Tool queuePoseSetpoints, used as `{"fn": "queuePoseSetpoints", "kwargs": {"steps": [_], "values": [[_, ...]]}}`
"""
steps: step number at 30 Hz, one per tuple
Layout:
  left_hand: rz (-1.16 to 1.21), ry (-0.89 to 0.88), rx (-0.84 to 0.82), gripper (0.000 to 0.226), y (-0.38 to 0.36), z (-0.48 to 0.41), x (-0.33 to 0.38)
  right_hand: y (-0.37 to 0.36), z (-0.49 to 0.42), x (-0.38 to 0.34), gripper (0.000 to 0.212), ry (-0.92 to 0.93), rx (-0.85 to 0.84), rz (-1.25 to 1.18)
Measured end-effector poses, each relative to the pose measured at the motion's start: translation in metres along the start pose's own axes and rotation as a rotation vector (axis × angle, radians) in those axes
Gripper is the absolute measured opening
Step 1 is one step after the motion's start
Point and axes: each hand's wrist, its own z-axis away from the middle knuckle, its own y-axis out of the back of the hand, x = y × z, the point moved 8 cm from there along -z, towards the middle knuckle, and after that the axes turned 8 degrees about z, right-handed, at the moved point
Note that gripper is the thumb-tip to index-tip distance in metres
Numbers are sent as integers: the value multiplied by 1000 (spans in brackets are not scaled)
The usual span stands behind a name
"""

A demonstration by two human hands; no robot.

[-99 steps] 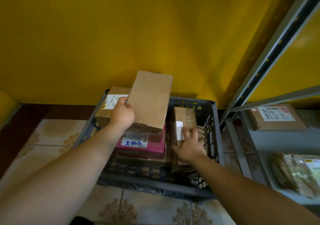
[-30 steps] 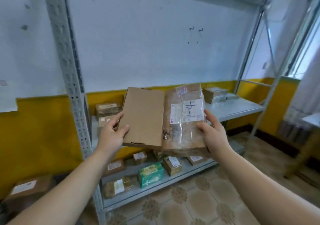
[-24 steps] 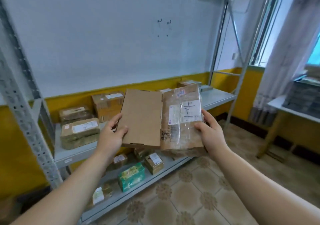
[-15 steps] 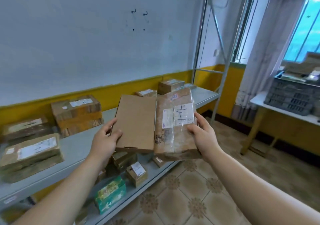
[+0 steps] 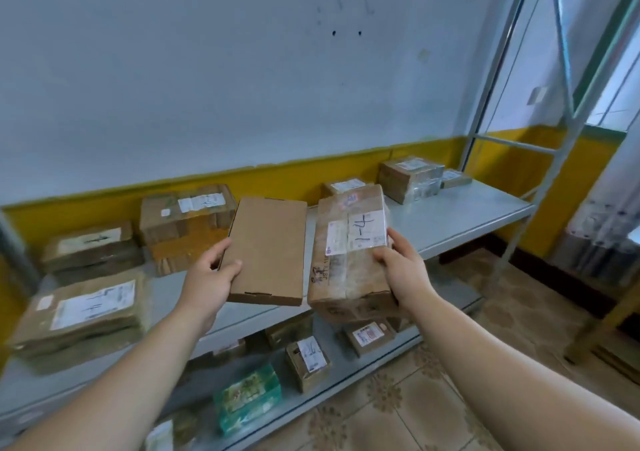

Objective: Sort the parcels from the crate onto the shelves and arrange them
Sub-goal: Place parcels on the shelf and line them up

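Holding two parcels in the air above the front edge of the grey shelf (image 5: 467,215), one in each hand.
Left hand (image 5: 211,277) grips the near left corner of a plain flat carton (image 5: 266,249), thumb on top, fingers beneath. Right hand (image 5: 401,270) grips the right side of a taped parcel (image 5: 349,253) marked "1-4". The two parcels are just apart. Labelled boxes (image 5: 187,215) sit along the shelf's back edge.
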Motion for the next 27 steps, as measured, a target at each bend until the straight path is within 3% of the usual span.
{"fn": "queuePoseSetpoints", "kwargs": {"steps": [9,19,23,27], "values": [[-105,-17,282,49,33,-91,-8,-101,-138,25,57,-50,-267,82],[-216,27,535,51,58,-193,-10,-188,-250,66,58,-146,-454,165],[-264,47,591,52,80,-227,-13,-220,-273,87,73,-191,-488,159],[-578,114,624,52,101,-260,-11,-241,-289,92,66,-199,-430,204]]}}
